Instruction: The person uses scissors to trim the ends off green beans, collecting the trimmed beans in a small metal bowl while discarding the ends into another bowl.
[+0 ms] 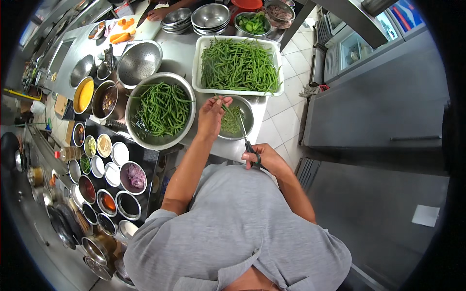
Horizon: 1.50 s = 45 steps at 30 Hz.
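Observation:
My left hand (213,117) pinches a green bean (224,107) above the left rim of a steel bowl (248,109). In that bowl lie small green trimmings (230,122). A pair of dark-handled scissors (249,145) is in my right hand (267,158), its blades reaching up over the bowl. Left of my left hand stands a perforated steel colander (192,125) with green beans (162,109) in it. Beyond the bowl, a white plastic tub (238,92) is heaped with more green beans (238,65).
Stacked steel bowls (210,16), an empty colander (140,58) and a pot of leafy greens (252,23) stand farther back. Another person's hand (157,14) is by a cutting board with carrots (121,37). Condiment containers (133,176) crowd the left; a steel refrigerator (378,105) stands right.

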### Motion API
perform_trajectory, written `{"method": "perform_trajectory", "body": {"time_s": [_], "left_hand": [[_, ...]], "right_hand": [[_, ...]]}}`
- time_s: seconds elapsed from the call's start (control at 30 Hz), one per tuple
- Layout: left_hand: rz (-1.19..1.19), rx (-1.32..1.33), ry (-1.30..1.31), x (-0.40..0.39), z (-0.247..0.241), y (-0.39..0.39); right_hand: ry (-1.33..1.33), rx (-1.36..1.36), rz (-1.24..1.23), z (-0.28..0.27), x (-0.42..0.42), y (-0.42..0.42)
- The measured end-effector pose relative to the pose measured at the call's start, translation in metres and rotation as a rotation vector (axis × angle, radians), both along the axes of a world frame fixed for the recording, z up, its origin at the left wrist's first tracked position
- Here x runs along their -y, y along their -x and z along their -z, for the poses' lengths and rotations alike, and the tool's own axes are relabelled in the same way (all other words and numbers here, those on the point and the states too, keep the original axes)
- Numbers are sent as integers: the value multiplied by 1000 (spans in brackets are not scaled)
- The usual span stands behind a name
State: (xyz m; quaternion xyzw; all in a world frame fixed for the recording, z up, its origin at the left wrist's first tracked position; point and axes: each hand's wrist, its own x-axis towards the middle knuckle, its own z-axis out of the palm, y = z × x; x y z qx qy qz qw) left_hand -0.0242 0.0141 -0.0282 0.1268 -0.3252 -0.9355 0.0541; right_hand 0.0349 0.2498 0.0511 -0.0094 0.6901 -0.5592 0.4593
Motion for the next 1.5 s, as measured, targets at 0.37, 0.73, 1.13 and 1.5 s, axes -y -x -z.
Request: {"method": "perform_trajectory", "body": {"time_s": [0.37, 0.73, 1.13, 1.5], "left_hand": [[-277, 63, 44, -16, 4, 2], [-315, 105, 113, -25, -1, -10], [-354, 112, 253, -26, -1, -14], [-305, 134, 394, -23, -4, -23]], "right_hand": [[37, 44, 70, -6, 23, 9], [-20, -27, 108, 14, 32, 16], [6, 9, 59, 2, 32, 9], [-50, 16, 32, 1, 38, 13]]}}
